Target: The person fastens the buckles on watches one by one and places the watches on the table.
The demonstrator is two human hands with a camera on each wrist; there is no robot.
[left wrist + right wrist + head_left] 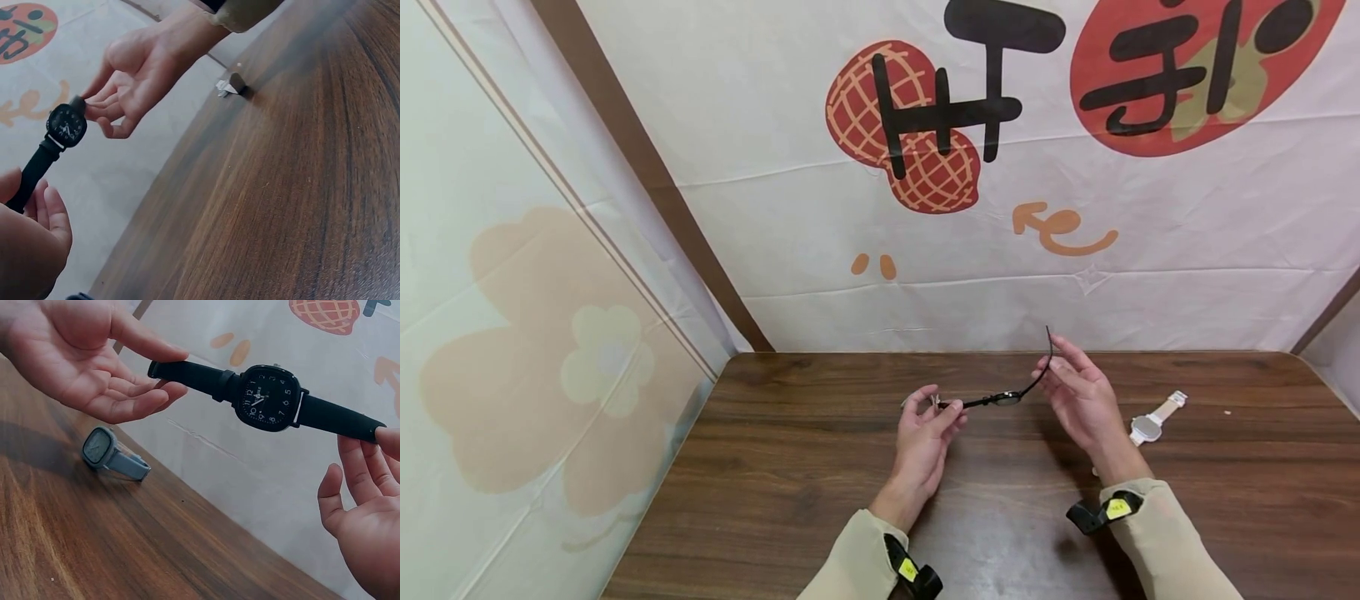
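A black wristwatch with a square dial and white numerals is stretched out between both hands, above the table. My left hand pinches one end of its strap between thumb and fingers. At the other end, my right hand pinches the strap, whose tip bends upward in the head view. The dial faces the right wrist camera and is seen nearly edge-on from the head. A grey-blue wristwatch stands on the table below the left hand in the right wrist view; in the head view that hand mostly hides it.
A white wristwatch lies on the table beside the right wrist, partly covered by it. The brown wooden table ends at a printed cloth wall. A tiny white speck is at the right.
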